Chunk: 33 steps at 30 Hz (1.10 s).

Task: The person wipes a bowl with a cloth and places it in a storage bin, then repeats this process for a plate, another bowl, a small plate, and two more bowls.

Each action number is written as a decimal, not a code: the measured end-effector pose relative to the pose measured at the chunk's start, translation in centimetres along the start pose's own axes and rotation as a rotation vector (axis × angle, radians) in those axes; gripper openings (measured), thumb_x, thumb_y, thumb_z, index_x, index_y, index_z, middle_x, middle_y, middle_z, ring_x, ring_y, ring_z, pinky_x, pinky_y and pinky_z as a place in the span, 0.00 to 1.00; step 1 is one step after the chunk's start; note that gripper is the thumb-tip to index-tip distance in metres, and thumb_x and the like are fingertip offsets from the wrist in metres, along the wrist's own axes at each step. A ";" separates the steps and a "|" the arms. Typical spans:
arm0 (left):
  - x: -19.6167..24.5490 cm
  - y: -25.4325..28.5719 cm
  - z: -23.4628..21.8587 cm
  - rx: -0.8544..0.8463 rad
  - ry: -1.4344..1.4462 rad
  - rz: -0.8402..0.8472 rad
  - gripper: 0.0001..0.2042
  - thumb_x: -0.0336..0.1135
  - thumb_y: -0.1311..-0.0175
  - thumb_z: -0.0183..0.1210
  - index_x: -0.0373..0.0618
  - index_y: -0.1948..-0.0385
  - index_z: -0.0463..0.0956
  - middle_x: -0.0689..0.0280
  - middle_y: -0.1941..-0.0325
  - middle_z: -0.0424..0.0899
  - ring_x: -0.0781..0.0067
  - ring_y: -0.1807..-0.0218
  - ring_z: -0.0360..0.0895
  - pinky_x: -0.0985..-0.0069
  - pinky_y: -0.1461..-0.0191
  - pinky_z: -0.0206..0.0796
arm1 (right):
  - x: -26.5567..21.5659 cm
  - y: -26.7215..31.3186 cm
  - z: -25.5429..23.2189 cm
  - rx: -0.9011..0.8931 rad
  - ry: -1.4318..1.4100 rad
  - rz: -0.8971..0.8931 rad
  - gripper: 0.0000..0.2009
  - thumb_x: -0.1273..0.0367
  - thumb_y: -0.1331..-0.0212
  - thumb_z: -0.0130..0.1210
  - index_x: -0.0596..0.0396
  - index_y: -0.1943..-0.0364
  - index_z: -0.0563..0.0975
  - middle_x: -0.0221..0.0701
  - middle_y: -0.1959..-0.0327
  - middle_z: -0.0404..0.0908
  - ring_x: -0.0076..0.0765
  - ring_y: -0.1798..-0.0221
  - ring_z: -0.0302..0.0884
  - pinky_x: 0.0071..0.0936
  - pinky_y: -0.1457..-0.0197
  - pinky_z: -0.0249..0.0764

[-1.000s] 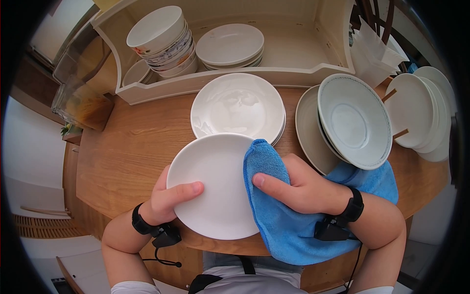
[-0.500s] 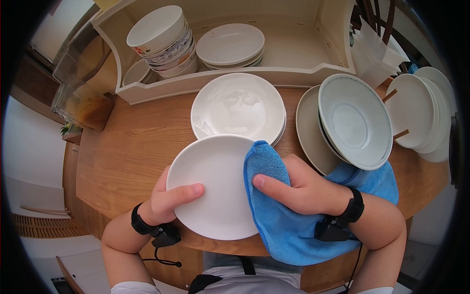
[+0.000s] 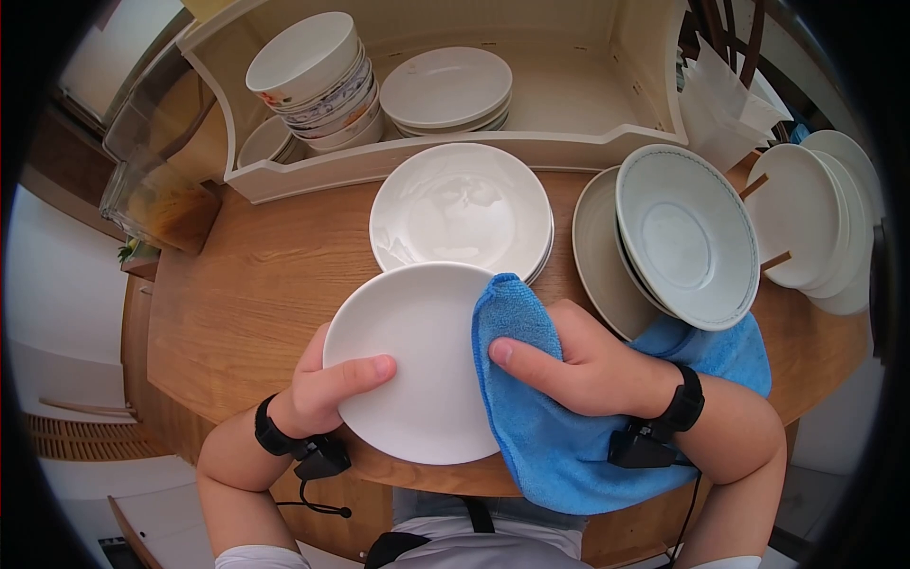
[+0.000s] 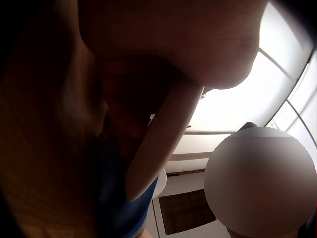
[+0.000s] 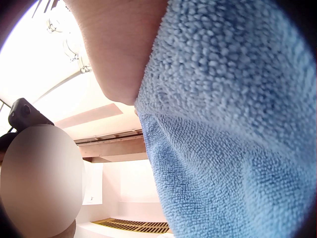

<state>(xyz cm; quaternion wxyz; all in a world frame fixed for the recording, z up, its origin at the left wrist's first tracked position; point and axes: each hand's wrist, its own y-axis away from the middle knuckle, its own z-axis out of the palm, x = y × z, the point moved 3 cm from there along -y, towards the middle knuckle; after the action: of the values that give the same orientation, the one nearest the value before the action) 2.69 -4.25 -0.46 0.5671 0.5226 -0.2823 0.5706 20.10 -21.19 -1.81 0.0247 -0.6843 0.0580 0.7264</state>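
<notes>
A white plate (image 3: 417,365) is held tilted over the table's front edge. The left hand (image 3: 332,381) grips its left rim, thumb on the upper face and fingers hidden beneath. Around the right rim is a blue cloth (image 3: 588,455), which the right hand (image 3: 592,365) pinches against the plate, thumb on top. In the left wrist view the plate's edge (image 4: 166,139) runs under the left thumb, with blue cloth (image 4: 116,198) below. The cloth (image 5: 223,109) fills much of the right wrist view beside the right thumb (image 5: 124,54).
Behind the held plate stands a stack of white plates (image 3: 460,209). To the right, a bowl (image 3: 687,237) leans over a larger dish, and more plates (image 3: 796,213) stand upright. A cream rack (image 3: 569,147) at the back holds stacked bowls (image 3: 303,59) and plates (image 3: 445,87).
</notes>
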 end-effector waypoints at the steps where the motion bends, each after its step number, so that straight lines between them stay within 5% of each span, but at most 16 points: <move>1: 0.0 0.0 0.1 0.008 0.001 0.005 0.29 0.37 0.33 0.59 0.33 0.34 0.64 0.52 0.41 0.79 0.64 0.41 0.79 0.69 0.41 0.73 | 0.0 0.0 0.0 0.001 -0.001 0.000 0.19 0.59 0.26 0.50 0.65 0.51 0.79 0.37 0.63 0.86 0.28 0.61 0.82 0.29 0.54 0.78; 33: 0.4 0.2 0.3 0.001 -0.025 0.015 0.29 0.37 0.34 0.60 0.33 0.34 0.64 0.52 0.41 0.79 0.64 0.40 0.78 0.69 0.39 0.72 | -0.2 0.0 -0.1 -0.008 0.003 -0.006 0.18 0.61 0.27 0.51 0.66 0.51 0.78 0.37 0.63 0.86 0.27 0.60 0.81 0.29 0.53 0.78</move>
<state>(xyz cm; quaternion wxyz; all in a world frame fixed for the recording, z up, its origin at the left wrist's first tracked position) 2.66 -4.39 0.07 0.5589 0.5278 -0.2931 0.5684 20.16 -21.21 -1.60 0.0243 -0.6858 0.0531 0.7255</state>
